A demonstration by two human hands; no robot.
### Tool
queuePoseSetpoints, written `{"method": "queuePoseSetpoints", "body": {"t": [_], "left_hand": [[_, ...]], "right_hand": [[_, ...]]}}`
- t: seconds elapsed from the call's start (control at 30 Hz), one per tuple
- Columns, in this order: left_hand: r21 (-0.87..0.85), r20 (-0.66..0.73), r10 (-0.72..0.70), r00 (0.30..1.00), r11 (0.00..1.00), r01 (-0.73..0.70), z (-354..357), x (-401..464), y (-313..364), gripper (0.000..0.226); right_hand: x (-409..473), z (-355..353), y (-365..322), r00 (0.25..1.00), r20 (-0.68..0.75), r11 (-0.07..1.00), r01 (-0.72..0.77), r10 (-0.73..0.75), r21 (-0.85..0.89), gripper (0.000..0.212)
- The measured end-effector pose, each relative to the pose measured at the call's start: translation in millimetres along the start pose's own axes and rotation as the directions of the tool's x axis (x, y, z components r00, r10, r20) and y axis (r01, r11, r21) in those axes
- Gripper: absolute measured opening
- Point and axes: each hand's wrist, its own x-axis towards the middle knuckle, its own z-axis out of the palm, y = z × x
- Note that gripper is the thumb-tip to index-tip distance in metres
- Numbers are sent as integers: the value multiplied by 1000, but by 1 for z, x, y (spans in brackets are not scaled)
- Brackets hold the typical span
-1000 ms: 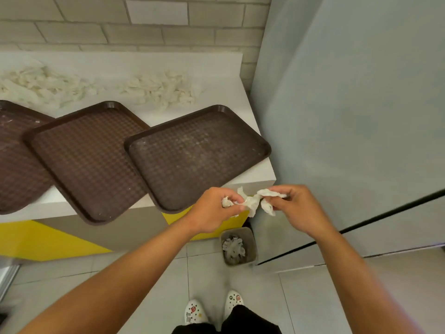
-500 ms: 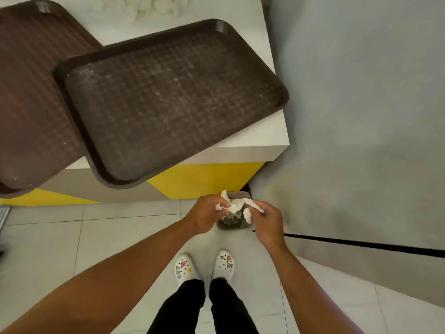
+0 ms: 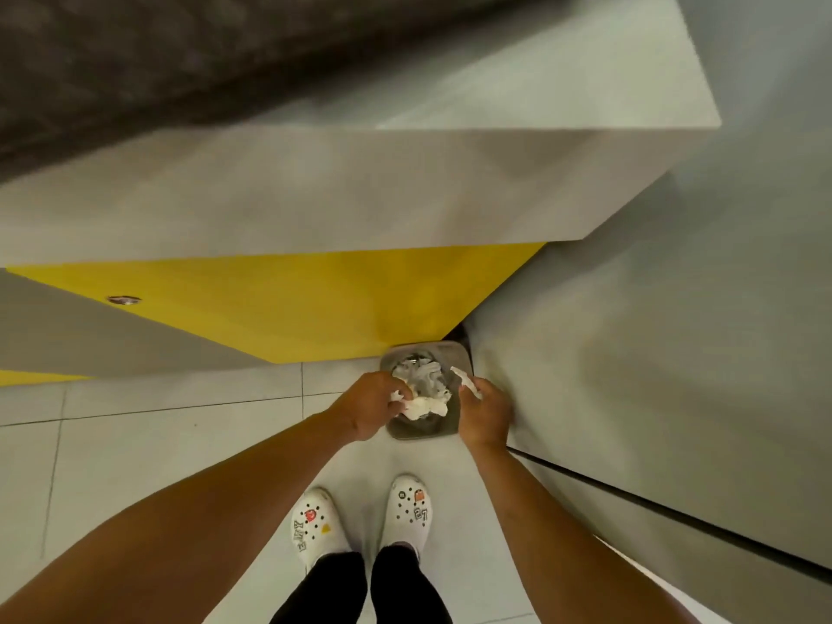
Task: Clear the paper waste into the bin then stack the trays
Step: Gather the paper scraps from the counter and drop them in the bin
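Leaning over a small grey bin [image 3: 405,432] standing on the pale tiled floor [image 3: 148,448], tucked into the corner between the yellow front of the counter [image 3: 279,304] and a grey wall panel [image 3: 653,353]. Holding both hands directly above the bin's opening. Left hand [image 3: 367,409] curling its fingers around a crumpled wad of white paper [image 3: 421,405], with the loose end of the wad hanging out past the fingertips over the bin. Right hand [image 3: 484,414] pinching a smaller strip of white paper [image 3: 463,380] between thumb and fingers, the strip sticking up and away from the knuckles, over the right side of the bin. Keeping the two pieces apart, not joined. Already lying inside the bin: more crumpled white paper [image 3: 418,371], bunched toward the far side. Showing only blurred at the top left: a dark brown tray [image 3: 135,60] sitting on the white counter top [image 3: 562,83] and overhanging its near edge; impossible to tell from the blur whether one tray or more. Standing just short of the bin in white clogs [image 3: 407,511] with small charms, toes pointing at it, black trouser legs [image 3: 360,587] below.
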Motion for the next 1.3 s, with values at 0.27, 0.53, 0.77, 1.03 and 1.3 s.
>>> {"method": "queuePoseSetpoints", "body": {"t": [0.27, 0.53, 0.77, 1.03, 1.3], "left_hand": [[-48, 6, 104, 995, 993, -104, 7, 24, 4, 54], [25, -67, 151, 986, 988, -149, -64, -51, 61, 40], [34, -117, 236, 965, 972, -233, -152, -189, 145, 37], [-26, -257, 393, 883, 910, -413, -215, -351, 204, 34], [198, -410, 519, 750, 853, -482, -317, -449, 217, 35]], "right_hand": [[5, 7, 11, 975, 206, 997, -81, 84, -18, 48], [-41, -59, -62, 893, 450, 999, -37, 24, 20, 43], [-145, -174, -204, 791, 590, 955, 276, -164, -105, 42], [-244, -267, -332, 702, 609, 846, 525, -369, -93, 58], [-282, -290, -444, 574, 613, 689, 722, -543, -64, 57]]}}
